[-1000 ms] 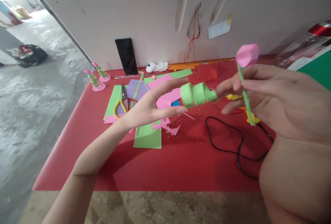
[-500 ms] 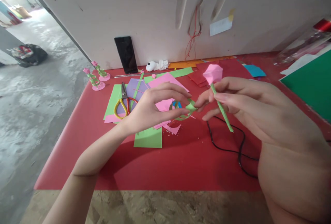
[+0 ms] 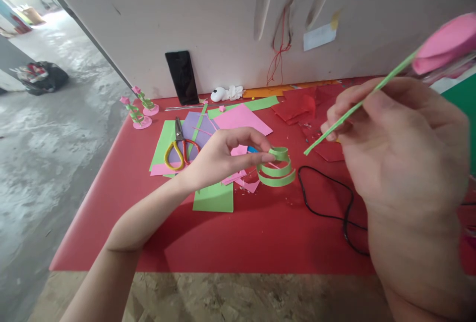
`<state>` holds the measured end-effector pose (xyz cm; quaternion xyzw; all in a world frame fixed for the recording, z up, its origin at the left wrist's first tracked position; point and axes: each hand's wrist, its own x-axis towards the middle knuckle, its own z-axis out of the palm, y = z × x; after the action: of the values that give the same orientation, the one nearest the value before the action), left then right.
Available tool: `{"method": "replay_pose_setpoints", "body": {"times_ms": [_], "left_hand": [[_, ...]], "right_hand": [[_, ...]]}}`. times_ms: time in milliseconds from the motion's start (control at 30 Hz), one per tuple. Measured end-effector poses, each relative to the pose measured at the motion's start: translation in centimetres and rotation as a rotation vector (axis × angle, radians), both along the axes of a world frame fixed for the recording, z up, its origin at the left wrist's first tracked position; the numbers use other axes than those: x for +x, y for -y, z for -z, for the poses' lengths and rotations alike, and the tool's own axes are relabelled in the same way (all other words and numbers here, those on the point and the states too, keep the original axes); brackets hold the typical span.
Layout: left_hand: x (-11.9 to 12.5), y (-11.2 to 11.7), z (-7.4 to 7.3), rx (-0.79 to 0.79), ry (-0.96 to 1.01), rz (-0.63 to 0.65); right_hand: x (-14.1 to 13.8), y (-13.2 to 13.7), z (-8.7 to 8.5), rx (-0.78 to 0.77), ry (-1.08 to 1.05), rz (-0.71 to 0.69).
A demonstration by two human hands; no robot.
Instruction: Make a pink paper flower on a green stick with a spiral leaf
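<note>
My left hand point(image 3: 223, 156) pinches the top end of a green paper spiral strip point(image 3: 277, 171), which hangs in loops just above the red table mat point(image 3: 223, 242). My right hand point(image 3: 401, 148) is closed on a thin green paper stem point(image 3: 349, 111) that slants up to the right. A pink paper flower bud point(image 3: 444, 44) sits at the stem's upper end, blurred near the frame's right edge. The stem's lower tip points toward the spiral but stays apart from it.
Sheets of green, pink and purple paper point(image 3: 211, 138) lie on the mat with yellow-handled scissors point(image 3: 177, 146). Two finished paper flowers point(image 3: 139, 109) stand at the far left corner. A black phone point(image 3: 181, 78) leans on the wall. A black cable point(image 3: 334, 208) loops at the right.
My hands have drawn apart. The right hand swung the stem and bud up to the right; the left hand kept the green spiral, which now hangs uncoiled from its fingers.
</note>
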<state>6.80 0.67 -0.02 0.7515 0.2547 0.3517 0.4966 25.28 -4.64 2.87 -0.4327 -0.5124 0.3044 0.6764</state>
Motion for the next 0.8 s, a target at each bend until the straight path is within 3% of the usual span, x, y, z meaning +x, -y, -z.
{"method": "replay_pose_setpoints", "body": {"times_ms": [100,267,633,800], "left_hand": [[0.0,0.1,0.2,0.001,-0.008,0.029],[0.2,0.1,0.5,0.064,0.108,0.075],[0.3,0.0,0.5,0.219,0.071,0.021],[0.3,0.0,0.5,0.298,0.049,-0.004]], "right_hand": [[-0.4,0.1,0.3,0.031,0.049,0.063],[-1.0,0.5,1.2,0.048,0.044,-0.031],[-0.9,-0.2,1.4,0.251,0.011,0.055],[-1.0,0.0,1.6,0.203,0.024,0.02]]}}
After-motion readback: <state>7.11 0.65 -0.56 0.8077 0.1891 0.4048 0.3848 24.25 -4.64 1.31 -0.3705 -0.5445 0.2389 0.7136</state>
